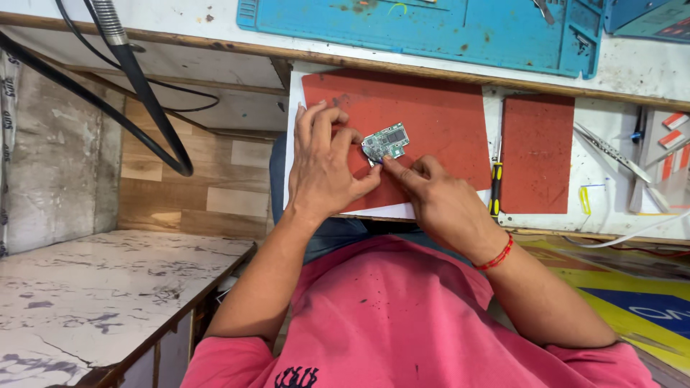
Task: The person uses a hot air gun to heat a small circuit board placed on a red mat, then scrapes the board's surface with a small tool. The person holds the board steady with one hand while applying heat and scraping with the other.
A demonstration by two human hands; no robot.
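Under hands (374,169), half-hidden circuit board (388,140)

Taking the large red mat (424,122) as landmark: one small green circuit board (388,141) lies on it, and two hands rest there, the left hand (325,165) and the right hand (438,197), both touching the board. Red mats number two; the smaller one (537,152) lies just right of the large one. One yellow-and-black screwdriver (496,188) sits between them. One blue work mat (431,29) lies above the large red mat, with a second blue piece (647,18) at the far upper right. One red wristband (496,255) shows below it
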